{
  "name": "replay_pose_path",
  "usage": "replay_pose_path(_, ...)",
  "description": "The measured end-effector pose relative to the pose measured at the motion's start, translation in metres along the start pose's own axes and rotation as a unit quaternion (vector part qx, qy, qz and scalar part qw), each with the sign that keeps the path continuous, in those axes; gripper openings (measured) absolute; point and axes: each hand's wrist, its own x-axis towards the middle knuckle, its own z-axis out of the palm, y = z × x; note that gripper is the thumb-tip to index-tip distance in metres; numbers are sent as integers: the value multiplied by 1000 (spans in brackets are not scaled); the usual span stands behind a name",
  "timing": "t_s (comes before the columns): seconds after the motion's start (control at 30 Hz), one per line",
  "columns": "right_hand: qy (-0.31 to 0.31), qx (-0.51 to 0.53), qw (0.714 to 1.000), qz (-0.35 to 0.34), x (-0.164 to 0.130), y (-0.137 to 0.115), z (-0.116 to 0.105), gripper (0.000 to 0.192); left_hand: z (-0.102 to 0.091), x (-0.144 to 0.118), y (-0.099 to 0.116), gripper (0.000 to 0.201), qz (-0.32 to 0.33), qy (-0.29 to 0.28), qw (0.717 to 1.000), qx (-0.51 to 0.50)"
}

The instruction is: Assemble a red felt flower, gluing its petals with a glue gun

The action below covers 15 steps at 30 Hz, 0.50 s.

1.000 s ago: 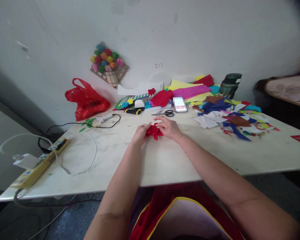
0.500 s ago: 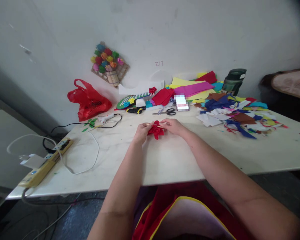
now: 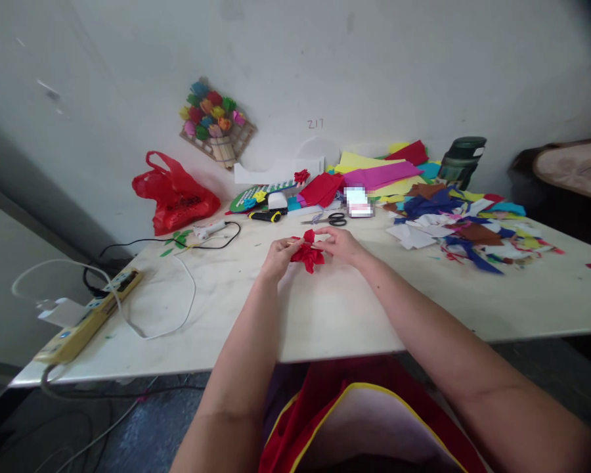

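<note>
A red paper flower (image 3: 311,257) with spread, pointed petals is held above the table between my two hands. My left hand (image 3: 277,257) is closed at the flower's left side, its fingers pinching a petal and a thin pale stick. On the right, my right hand (image 3: 341,246) is closed as well, thumb and fingers pinched at the flower's right side around what looks like another thin pale stick. Fingers partly cover both sticks. Beyond the hands lie scissors (image 3: 337,219) with black handles.
Coloured paper sheets (image 3: 379,176) and a phone (image 3: 358,202) lie at the back. A heap of scraps (image 3: 465,230) and a dark green bottle (image 3: 461,161) are on the right. A red plastic bag (image 3: 182,203), a glue gun (image 3: 211,230) and a power strip (image 3: 93,322) with cables occupy the left.
The flower has turned and tilted slightly between my fingers, so its petals sit differently. Both hands keep nearly the same place and grip.
</note>
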Motion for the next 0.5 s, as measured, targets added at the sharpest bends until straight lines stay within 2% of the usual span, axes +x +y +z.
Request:
replay_pose_path(0.23, 49, -42, 997, -52, 2, 13, 11, 43, -3, -1, 0, 42, -50, 29, 998, -25)
replay_pose_path(0.37, 57, -69, 994, -67, 2, 16, 11, 38, -3, 0, -3, 34, -85, 33, 994, -56)
replay_pose_path(0.5, 62, -92, 990, -92, -1, 12, 11, 28, -2, 2, -4, 23, -115, 60, 989, -75)
